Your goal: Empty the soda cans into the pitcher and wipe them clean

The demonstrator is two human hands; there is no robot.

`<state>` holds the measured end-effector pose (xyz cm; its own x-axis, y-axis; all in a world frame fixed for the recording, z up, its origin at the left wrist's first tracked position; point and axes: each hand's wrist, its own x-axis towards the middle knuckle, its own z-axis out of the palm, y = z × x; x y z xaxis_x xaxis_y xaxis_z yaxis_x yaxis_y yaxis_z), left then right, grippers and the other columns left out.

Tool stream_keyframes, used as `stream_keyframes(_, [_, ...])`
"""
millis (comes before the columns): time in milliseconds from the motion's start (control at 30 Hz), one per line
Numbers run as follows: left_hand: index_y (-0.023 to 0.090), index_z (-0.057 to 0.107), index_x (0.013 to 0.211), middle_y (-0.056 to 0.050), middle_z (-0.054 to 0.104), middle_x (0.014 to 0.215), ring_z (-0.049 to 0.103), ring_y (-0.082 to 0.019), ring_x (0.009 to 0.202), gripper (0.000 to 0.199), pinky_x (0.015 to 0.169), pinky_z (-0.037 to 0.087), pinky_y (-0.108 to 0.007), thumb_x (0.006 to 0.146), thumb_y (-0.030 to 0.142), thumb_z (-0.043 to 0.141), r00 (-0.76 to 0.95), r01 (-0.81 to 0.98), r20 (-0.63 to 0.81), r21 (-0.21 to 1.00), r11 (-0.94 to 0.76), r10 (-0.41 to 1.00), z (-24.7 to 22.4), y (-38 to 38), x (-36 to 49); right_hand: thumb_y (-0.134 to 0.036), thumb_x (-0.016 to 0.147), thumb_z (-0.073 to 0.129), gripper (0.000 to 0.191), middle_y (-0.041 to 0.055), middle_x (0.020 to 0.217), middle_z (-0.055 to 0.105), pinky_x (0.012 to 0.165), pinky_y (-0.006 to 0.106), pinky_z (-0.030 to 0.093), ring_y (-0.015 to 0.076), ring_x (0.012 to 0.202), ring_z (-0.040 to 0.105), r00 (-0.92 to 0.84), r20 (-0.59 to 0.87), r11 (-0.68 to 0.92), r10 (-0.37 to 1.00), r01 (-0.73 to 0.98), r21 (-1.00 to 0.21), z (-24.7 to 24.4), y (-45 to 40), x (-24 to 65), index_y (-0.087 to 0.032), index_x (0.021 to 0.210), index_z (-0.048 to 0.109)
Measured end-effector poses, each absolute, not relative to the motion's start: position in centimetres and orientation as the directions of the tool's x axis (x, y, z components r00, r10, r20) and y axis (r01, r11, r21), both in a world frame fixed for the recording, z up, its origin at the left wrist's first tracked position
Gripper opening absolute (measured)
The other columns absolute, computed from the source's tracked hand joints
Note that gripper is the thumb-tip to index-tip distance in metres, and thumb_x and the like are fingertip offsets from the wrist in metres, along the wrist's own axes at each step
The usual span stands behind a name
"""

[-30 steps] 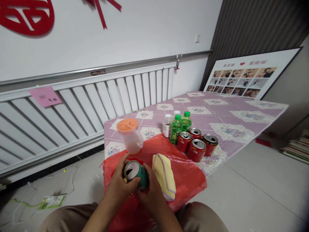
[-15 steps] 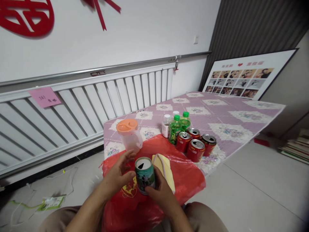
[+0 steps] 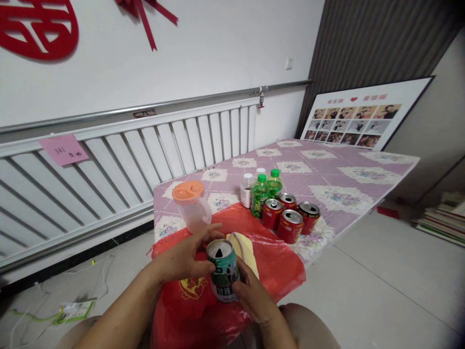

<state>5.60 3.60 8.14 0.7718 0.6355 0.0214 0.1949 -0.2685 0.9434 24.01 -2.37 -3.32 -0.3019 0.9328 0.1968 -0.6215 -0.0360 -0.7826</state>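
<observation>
An opened green and silver drink can (image 3: 224, 278) stands upright between my hands, the dark mouth hole in its lid facing up. My right hand (image 3: 257, 295) is closed round its lower right side. On the upper left, my left hand (image 3: 187, 257) has its thumb against the can, with the fingers reaching round behind; their tips are partly hidden. Beneath lies a red plastic bag (image 3: 269, 271) with a gold print. Just behind the can sits a folded yellow cloth (image 3: 250, 254) with a purple-grey edge, partly covered by the can and right hand.
A clear pitcher (image 3: 192, 213) with an orange lid stands beyond my left hand. Several red cans (image 3: 290, 228) and green-capped bottles (image 3: 260, 196) with white-capped ones (image 3: 247, 191) are grouped to the right. The table has a purple floral tablecloth (image 3: 337, 169); a radiator (image 3: 174, 145) runs behind.
My left hand has moved right from beside the can and now touches it, its fingers reaching behind. The can has shifted slightly right and down, turning to show more lettering.
</observation>
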Motion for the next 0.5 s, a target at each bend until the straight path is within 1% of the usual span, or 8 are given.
stream_keyframes(67, [0.028, 0.033, 0.144, -0.008, 0.051, 0.139, 0.049, -0.026, 0.128, 0.079, 0.110, 0.038, -0.047, 0.075, 0.014, 0.068, 0.811, 0.187, 0.017, 0.939, -0.288, 0.584, 8.7, 3.8, 6.0, -0.049, 0.063, 0.085, 0.073, 0.0079, 0.128, 0.064, 0.106, 0.046, 0.037, 0.0291, 0.120, 0.057, -0.300, 0.190, -0.056, 0.935, -0.652, -0.756, -3.5, -2.4, 24.1, -0.026, 0.129, 0.061])
stream_keyframes(133, [0.028, 0.037, 0.142, -0.007, 0.053, 0.135, 0.052, -0.026, 0.124, 0.077, 0.107, 0.041, -0.045, 0.074, 0.015, 0.069, 0.823, 0.217, 0.005, 0.921, -0.323, 0.568, 9.2, 3.9, 6.4, -0.047, 0.063, 0.086, 0.071, 0.0071, 0.126, 0.066, 0.106, 0.045, 0.038, 0.0280, 0.119, 0.057, -0.294, 0.172, -0.079, 0.940, -0.679, -0.730, -3.6, -2.5, 24.1, -0.027, 0.126, 0.062])
stream_keyframes(267, [0.030, 0.037, 0.142, -0.005, 0.054, 0.132, 0.052, -0.025, 0.122, 0.079, 0.106, 0.041, -0.045, 0.072, 0.014, 0.070, 0.802, 0.293, -0.011, 0.878, -0.378, 0.597, 9.7, 3.8, 6.8, -0.044, 0.062, 0.087, 0.071, 0.0060, 0.127, 0.065, 0.105, 0.043, 0.039, 0.0264, 0.121, 0.056, -0.292, 0.147, -0.118, 0.945, -0.724, -0.679, -3.2, -2.7, 24.3, -0.029, 0.126, 0.062])
stream_keyframes(367, [0.030, 0.036, 0.142, -0.004, 0.054, 0.133, 0.052, -0.025, 0.122, 0.079, 0.105, 0.042, -0.044, 0.072, 0.014, 0.070, 0.794, 0.302, -0.014, 0.876, -0.375, 0.607, 9.8, 3.7, 7.2, -0.043, 0.060, 0.088, 0.075, 0.0058, 0.128, 0.064, 0.104, 0.043, 0.040, 0.0265, 0.121, 0.056, -0.283, 0.139, -0.128, 0.949, -0.750, -0.649, -2.8, -2.8, 24.4, -0.030, 0.129, 0.060])
stream_keyframes(500, [0.029, 0.041, 0.138, -0.005, 0.055, 0.130, 0.054, -0.025, 0.118, 0.075, 0.102, 0.045, -0.043, 0.071, 0.017, 0.072, 0.790, 0.322, -0.032, 0.872, -0.369, 0.613, 10.1, 3.7, 7.8, -0.043, 0.061, 0.087, 0.075, 0.0059, 0.129, 0.063, 0.103, 0.043, 0.041, 0.0267, 0.120, 0.056, -0.280, 0.127, -0.138, 0.951, -0.758, -0.638, -2.6, -2.9, 24.5, -0.031, 0.130, 0.059])
